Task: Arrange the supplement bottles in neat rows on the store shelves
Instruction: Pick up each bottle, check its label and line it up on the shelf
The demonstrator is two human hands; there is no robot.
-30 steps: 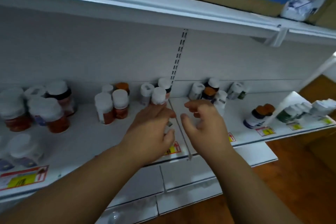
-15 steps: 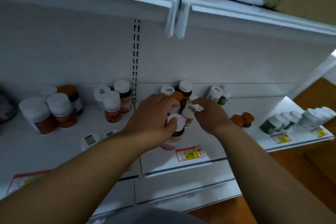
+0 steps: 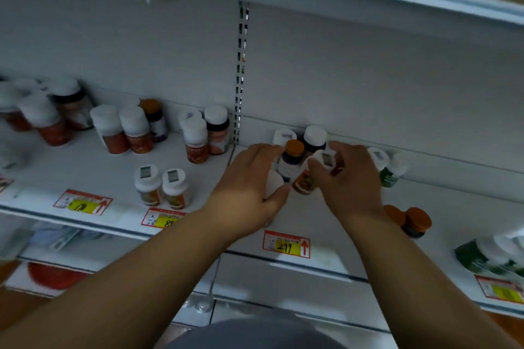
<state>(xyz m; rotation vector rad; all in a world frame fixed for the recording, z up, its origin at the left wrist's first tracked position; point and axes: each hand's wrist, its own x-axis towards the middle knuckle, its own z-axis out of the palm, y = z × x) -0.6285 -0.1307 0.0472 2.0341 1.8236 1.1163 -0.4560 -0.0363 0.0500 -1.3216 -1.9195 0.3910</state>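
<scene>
1. Head-worn view, looking down at a white store shelf (image 3: 354, 224) scattered with supplement bottles in loose clusters
2. Left hand (image 3: 249, 187) curled round a white-capped bottle (image 3: 273, 184), thumb wrapped under its near side; mostly hidden by the palm, so label not readable
3. Right hand (image 3: 348, 178) gripping a tilted bottle with an orange label (image 3: 304, 183), its white cap (image 3: 326, 159) leaning toward the back wall, fingers closed over the top
4. Between the two hands, touching or nearly touching both: an upright orange-capped dark bottle (image 3: 292, 160); behind it, against the back wall, two more white-capped bottles (image 3: 313, 137)
5. Just right of the right hand, a green-labelled bottle (image 3: 390, 176) leaning; nearer the front edge, a pair of orange-capped bottles (image 3: 411, 221) partly behind the wrist
6. Left bay: several upright red-labelled bottles (image 3: 195, 142) in rough pairs, well apart from the hands; yellow price tag (image 3: 285, 246) on the shelf lip below
7. Likely step: straightening this middle cluster into a row
8. To do it well: stand the tilted bottle fully upright before letting go, set it flush beside the orange-capped one, labels facing out
9. Worth keeping both grips low and firm, sliding rather than lifting, since the crowded neighbours could topple with a nudge from knuckles or wrist
</scene>
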